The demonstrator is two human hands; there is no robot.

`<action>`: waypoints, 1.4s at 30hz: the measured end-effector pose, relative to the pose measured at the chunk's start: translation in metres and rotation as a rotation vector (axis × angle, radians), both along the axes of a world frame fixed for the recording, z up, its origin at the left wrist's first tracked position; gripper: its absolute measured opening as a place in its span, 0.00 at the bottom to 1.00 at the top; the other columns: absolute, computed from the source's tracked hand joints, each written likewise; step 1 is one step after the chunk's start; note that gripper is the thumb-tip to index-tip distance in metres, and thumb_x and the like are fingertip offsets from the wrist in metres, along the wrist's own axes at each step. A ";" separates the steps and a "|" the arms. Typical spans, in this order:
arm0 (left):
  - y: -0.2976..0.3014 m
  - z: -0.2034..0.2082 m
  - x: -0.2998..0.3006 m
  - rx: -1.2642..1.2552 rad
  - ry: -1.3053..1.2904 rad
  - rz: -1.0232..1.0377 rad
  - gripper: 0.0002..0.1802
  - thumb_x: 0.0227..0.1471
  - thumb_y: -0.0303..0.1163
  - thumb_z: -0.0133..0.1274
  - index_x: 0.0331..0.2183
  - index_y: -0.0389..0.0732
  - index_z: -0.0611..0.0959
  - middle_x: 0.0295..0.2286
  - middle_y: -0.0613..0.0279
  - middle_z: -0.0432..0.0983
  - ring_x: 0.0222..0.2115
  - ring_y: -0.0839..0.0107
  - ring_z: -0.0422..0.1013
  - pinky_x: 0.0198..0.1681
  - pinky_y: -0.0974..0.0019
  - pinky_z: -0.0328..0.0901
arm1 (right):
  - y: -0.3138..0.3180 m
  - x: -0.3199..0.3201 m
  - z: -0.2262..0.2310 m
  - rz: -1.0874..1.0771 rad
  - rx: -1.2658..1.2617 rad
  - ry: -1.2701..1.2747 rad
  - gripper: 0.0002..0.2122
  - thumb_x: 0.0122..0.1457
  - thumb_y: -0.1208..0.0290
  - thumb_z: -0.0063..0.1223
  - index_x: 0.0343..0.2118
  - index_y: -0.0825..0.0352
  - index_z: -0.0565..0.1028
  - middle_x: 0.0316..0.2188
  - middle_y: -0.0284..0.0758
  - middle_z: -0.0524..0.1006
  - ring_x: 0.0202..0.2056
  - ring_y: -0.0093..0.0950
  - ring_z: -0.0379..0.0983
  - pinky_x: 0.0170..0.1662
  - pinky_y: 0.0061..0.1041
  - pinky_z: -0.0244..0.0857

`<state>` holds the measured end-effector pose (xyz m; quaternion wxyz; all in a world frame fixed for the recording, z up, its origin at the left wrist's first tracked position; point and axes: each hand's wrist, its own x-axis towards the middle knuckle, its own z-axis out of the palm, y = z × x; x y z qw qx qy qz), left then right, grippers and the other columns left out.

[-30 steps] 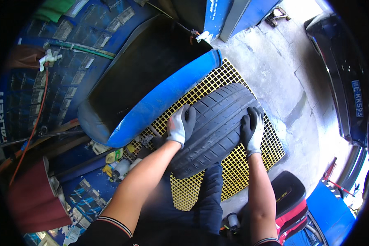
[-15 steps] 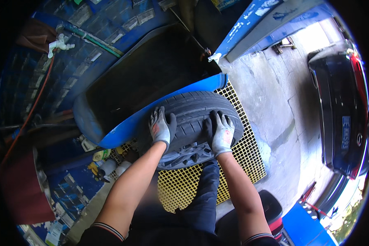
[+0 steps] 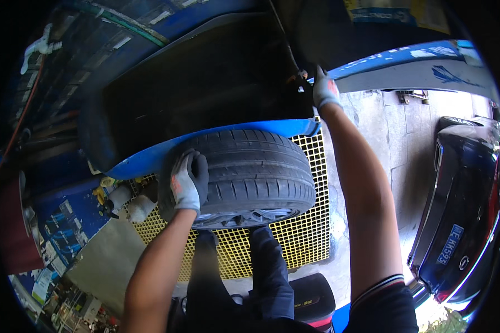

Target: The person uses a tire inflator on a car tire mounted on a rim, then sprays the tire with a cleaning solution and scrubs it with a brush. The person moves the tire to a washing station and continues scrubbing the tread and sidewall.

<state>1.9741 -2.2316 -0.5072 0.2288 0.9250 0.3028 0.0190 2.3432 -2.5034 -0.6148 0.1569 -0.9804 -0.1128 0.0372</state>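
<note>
We stand a car wheel, its tyre [image 3: 244, 172] upright, on the yellow grating [image 3: 311, 222] at the rim of a big dark tub [image 3: 205, 83] with a blue edge [image 3: 205, 141]. Our left hand [image 3: 188, 180], gloved, is spread open and pressed flat on the tread at the tyre's left shoulder, steadying it rather than gripping. Our right hand [image 3: 323, 89], also gloved, reaches up and away to the tub's far right corner, curled around something dark there; we cannot tell what it is or how tightly we grip it.

We judge the step to be holding the wheel at the tub's edge with one hand while the other works at that corner. Any next move calls for keeping the wheel balanced, since only one palm holds it.

The tub's inside looks black; whether it holds water we cannot tell. Small bottles [image 3: 130, 202] sit left of the grating. A dark car [image 3: 461, 211] is parked to our right.
</note>
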 end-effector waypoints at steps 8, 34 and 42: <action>0.008 0.003 -0.005 -0.271 -0.009 0.106 0.19 0.66 0.23 0.48 0.53 0.39 0.86 0.56 0.53 0.82 0.57 0.53 0.77 0.65 0.57 0.69 | 0.020 0.062 -0.034 0.217 -0.312 0.199 0.16 0.70 0.64 0.54 0.56 0.61 0.84 0.53 0.51 0.83 0.55 0.51 0.81 0.57 0.46 0.76; -0.002 0.007 0.002 -0.010 -0.003 0.034 0.14 0.62 0.35 0.59 0.47 0.42 0.89 0.50 0.53 0.85 0.51 0.50 0.80 0.58 0.55 0.74 | -0.014 -0.218 0.150 -0.293 0.852 1.072 0.21 0.72 0.52 0.61 0.58 0.64 0.78 0.38 0.33 0.84 0.37 0.22 0.77 0.42 0.21 0.72; 0.001 0.000 0.001 -0.017 -0.011 0.071 0.15 0.62 0.38 0.59 0.47 0.43 0.89 0.49 0.54 0.86 0.50 0.50 0.81 0.58 0.55 0.74 | -0.002 -0.233 0.162 -0.297 0.790 1.256 0.18 0.71 0.62 0.65 0.57 0.67 0.81 0.37 0.29 0.83 0.28 0.15 0.71 0.29 0.19 0.64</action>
